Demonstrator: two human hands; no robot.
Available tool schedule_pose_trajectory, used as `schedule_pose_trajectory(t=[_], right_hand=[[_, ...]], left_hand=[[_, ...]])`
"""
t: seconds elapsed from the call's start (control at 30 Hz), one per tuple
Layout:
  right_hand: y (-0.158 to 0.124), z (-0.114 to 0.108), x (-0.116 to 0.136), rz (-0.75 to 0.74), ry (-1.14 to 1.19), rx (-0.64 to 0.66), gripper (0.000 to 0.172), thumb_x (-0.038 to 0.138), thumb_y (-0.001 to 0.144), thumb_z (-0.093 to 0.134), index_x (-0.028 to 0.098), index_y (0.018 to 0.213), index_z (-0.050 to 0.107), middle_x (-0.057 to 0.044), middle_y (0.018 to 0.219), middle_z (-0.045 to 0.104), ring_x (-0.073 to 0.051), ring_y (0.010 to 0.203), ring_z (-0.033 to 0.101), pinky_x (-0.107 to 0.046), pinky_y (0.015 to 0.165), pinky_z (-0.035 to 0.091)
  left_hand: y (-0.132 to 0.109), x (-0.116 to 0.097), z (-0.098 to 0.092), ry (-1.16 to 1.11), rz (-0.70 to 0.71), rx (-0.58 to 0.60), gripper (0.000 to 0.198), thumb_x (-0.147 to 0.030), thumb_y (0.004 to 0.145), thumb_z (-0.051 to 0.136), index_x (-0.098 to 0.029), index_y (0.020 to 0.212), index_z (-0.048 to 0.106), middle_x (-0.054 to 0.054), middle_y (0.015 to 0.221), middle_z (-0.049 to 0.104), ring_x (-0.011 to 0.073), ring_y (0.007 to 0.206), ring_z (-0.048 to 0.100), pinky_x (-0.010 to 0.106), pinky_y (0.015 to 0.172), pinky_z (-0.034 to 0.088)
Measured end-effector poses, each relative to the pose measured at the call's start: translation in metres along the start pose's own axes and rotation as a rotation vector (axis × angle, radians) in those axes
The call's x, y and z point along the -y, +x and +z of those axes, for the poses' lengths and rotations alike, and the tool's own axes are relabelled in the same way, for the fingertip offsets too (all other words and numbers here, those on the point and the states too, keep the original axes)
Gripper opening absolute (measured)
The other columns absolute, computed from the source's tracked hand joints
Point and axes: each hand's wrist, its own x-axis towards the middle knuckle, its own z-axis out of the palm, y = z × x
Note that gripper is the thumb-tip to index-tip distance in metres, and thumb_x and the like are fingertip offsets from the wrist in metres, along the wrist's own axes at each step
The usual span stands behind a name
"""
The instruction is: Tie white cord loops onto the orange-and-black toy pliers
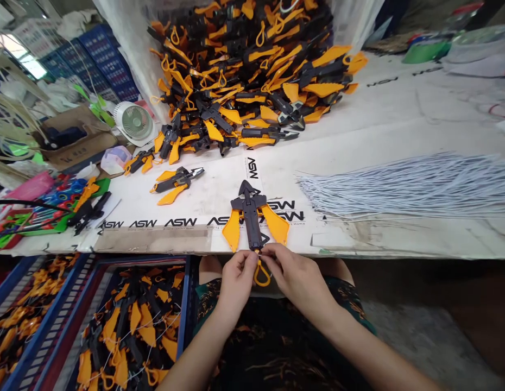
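Note:
A black plastic toy with two orange wings (251, 217) lies at the table's front edge, its pointed nose facing away from me. An orange loop (262, 274) hangs from its near end, below the edge. My left hand (240, 274) pinches the base of this loop with thumb and index finger. From the other side, my right hand (295, 271) has its fingertips pressed together at the same spot. Whatever lies between the right fingertips is too small to make out. A similar toy with a silvery nose (177, 184) rests farther left on the table.
A large heap of black-and-orange toys (244, 81) covers the table's back. White cords (399, 184) lie bundled at right. Blue crates (186, 309) with more toys, some with white strings, stand below left. A small fan (135, 122) and coloured parts (44, 209) occupy the left.

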Motion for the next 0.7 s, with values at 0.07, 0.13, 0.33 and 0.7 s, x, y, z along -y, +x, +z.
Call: schedule_pose_trajectory(t=[0.07, 0.13, 0.33, 0.7], right_hand=[[0.001, 0.0, 0.001, -0.026, -0.039, -0.005, 0.019, 0.024, 0.103, 0.042, 0.019, 0.105, 0.06, -0.007, 0.092, 0.07, -0.019, 0.073, 0.069, -0.027, 0.062, 0.053], [0.004, -0.004, 0.004, -0.045, -0.021, 0.017, 0.02, 0.026, 0.103, 0.043, 0.019, 0.109, 0.061, -0.008, 0.102, 0.067, -0.018, 0.077, 0.069, -0.026, 0.06, 0.052], [0.011, -0.014, 0.003, -0.173, -0.031, 0.134, 0.03, 0.03, 0.103, 0.04, 0.021, 0.116, 0.066, -0.009, 0.106, 0.059, -0.017, 0.075, 0.066, -0.025, 0.055, 0.053], [0.029, -0.018, 0.036, -0.166, 0.473, 0.131, 0.025, 0.025, 0.099, 0.053, 0.023, 0.119, 0.067, -0.007, 0.116, 0.068, -0.017, 0.089, 0.069, -0.029, 0.081, 0.057]], left_hand=[[0.001, 0.001, 0.002, 0.039, 0.058, -0.016, 0.041, -0.056, 0.087, 0.055, -0.017, 0.076, 0.061, -0.002, 0.065, 0.055, 0.0115, 0.06, 0.05, 0.022, 0.057, 0.04], [0.002, 0.002, 0.003, 0.096, 0.083, 0.003, 0.037, -0.05, 0.092, 0.05, -0.017, 0.077, 0.06, -0.002, 0.064, 0.055, 0.012, 0.06, 0.049, 0.022, 0.058, 0.039], [-0.008, -0.004, -0.019, 0.316, 0.148, -0.036, 0.032, -0.042, 0.095, 0.046, -0.019, 0.08, 0.062, 0.0, 0.065, 0.063, 0.0133, 0.056, 0.052, 0.023, 0.056, 0.04], [-0.034, -0.028, -0.058, 0.088, 0.188, -0.149, 0.036, -0.049, 0.093, 0.053, -0.017, 0.083, 0.065, -0.001, 0.061, 0.06, 0.0117, 0.054, 0.052, 0.022, 0.054, 0.042]])
